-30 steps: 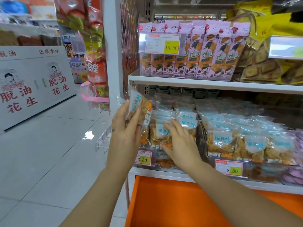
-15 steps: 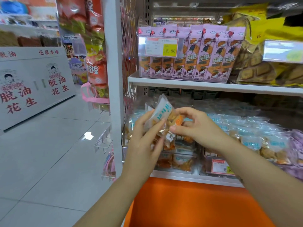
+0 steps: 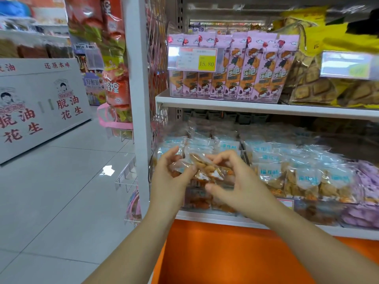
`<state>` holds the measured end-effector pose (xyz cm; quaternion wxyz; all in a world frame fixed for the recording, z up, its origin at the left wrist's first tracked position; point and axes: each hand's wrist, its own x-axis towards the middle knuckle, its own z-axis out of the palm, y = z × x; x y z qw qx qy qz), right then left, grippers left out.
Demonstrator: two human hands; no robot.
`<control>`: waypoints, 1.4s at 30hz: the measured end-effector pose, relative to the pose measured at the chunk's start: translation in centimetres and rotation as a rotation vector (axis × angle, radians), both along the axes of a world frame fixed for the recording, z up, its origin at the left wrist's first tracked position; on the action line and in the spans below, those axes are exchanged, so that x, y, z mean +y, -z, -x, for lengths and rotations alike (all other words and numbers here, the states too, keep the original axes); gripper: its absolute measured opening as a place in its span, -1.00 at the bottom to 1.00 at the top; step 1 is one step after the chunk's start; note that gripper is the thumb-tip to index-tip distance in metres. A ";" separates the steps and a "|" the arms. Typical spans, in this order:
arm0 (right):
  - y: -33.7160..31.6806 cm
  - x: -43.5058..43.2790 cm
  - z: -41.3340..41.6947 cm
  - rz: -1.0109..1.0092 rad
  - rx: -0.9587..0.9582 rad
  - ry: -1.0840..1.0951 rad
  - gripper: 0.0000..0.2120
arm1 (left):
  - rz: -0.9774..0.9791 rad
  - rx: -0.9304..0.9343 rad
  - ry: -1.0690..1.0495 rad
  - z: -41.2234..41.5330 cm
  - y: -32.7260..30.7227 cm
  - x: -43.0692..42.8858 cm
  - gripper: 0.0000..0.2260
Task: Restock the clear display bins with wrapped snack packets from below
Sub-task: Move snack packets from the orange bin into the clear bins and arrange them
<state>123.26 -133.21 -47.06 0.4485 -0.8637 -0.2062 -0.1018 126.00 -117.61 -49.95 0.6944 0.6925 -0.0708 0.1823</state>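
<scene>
A clear-wrapped snack packet (image 3: 205,168) with brown pieces inside is held between both hands in front of the leftmost clear display bin (image 3: 196,203). My left hand (image 3: 170,177) grips its left end, thumb on top. My right hand (image 3: 233,181) pinches its right side with curled fingers. The packet lies roughly flat, low over the bin's pile. The bin's front and price tag are mostly hidden behind my hands. More blue-labelled packets (image 3: 301,173) fill the neighbouring bin on the right.
A white shelf (image 3: 246,106) above carries pink snack boxes (image 3: 242,78) and yellow biscuit bags (image 3: 320,87). Purple packets (image 3: 369,181) sit at far right. An orange panel (image 3: 225,253) runs below the bins. A white upright post (image 3: 139,99) stands left, with tiled aisle floor (image 3: 61,191) beyond.
Both hands lowered the packet from in front of the shelf gap down to just over the left bin. It turned from tilted upright to nearly flat.
</scene>
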 end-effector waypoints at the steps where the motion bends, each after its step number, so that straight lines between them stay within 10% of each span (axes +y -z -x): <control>1: 0.1 0.2 0.0 0.101 -0.001 -0.007 -0.54 | 0.010 0.035 0.007 -0.2 0.1 0.3 -0.58; 5: -0.4 0.5 -0.4 0.033 -0.184 0.157 -0.60 | 0.168 0.128 0.220 0.4 -0.6 0.2 -0.62; 15: 1.0 0.4 -0.8 -0.906 0.371 0.100 -0.70 | 0.046 0.248 0.261 1.3 -0.5 0.1 -0.65; 19: 1.5 -0.3 -0.5 -0.757 0.363 0.119 -0.54 | 0.088 0.244 0.265 1.0 -0.3 0.5 -0.78; 25: 2.4 -1.8 0.7 -0.491 0.358 0.214 -0.82 | -0.315 0.272 0.487 1.8 0.0 0.3 -0.81; 30: 4.8 -2.3 1.7 -0.571 0.406 0.245 -0.80 | -0.372 0.223 0.496 2.3 1.9 -1.9 -0.48; 38: 3.3 -5.5 3.0 -0.025 0.225 0.254 -0.05 | -0.499 0.026 0.422 3.3 3.1 -4.9 -0.38; 42: 1.7 -7.2 3.1 0.246 0.085 0.277 -0.19 | -0.591 -0.125 0.339 3.6 2.9 -6.4 -0.31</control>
